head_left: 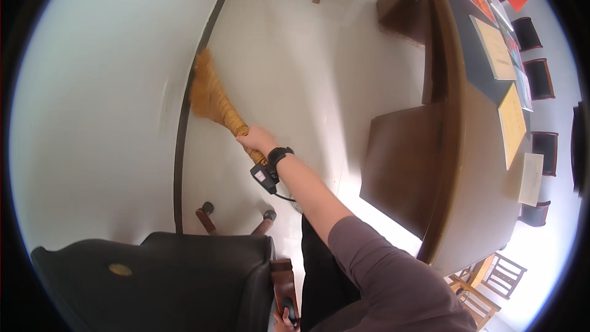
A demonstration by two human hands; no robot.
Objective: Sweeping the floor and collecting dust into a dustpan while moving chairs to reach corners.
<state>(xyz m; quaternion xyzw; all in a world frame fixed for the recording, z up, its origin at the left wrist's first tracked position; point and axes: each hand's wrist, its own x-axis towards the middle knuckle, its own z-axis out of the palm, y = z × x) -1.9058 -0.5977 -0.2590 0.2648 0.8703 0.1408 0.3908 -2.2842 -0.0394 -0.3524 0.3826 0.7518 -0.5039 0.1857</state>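
Big brown desk (479, 209) down the right side, black chair (184, 286) with a brown armrest (283, 278) lower left. Straw broom (216, 99) is left of centre, bristles toward upper left. Right hand (257, 139) is wrapped round its handle. Left hand (282, 321) is by the armrest, bottom edge, can't tell if it's gripping.
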